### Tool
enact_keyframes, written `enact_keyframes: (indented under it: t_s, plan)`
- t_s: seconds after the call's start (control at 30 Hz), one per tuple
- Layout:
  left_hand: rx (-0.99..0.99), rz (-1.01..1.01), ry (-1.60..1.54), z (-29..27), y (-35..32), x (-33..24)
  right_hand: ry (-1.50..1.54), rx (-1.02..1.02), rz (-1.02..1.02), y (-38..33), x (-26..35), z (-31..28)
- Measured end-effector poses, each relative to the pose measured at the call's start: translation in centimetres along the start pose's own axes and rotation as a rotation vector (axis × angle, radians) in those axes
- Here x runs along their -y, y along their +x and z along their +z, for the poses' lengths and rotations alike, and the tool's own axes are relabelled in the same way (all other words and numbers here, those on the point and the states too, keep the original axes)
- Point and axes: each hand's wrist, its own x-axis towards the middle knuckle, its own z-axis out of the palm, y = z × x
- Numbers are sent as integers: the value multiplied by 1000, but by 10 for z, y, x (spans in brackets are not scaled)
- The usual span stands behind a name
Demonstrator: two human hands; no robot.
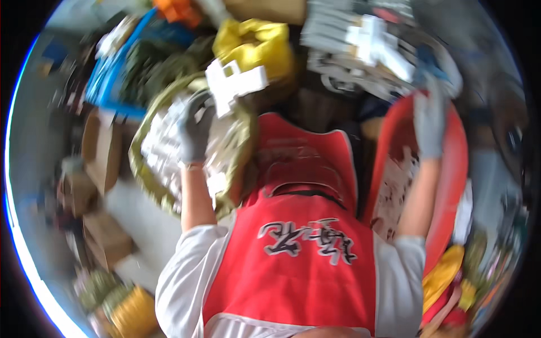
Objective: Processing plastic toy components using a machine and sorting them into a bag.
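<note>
Boxes point(98, 149) of cardboard are seen at far left, blurred. Next to them a green basket point(147, 169), full of white plastic parts point(163, 135), is reached into by the left hand point(195, 134), gloved grey; fingers look curled over the parts, but whether one is pinched can't be told through the blur. A white part point(234, 83) is seen just above the hand, by a yellow bag point(256, 42). At centre, a red vest point(298, 248) w/ white sleeves. At right, a red tub point(453, 169) holding more white parts is gripped at its upper rim by the right hand point(431, 121), fingers pressed round the edge. Sorting is judged midway: both containers part-filled, a heap of parts point(360, 45) left beyond.
</note>
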Motion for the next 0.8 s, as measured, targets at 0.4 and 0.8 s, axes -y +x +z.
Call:
enact_keyframes:
  t_s: [0.4,0.8]
  plan:
    - [-291,-327,521,-153,-91,35,236,157,652,-169,-56,-6]
    - [-419,-984,687,-191,-193,135,247,811,-11,-60,167,238]
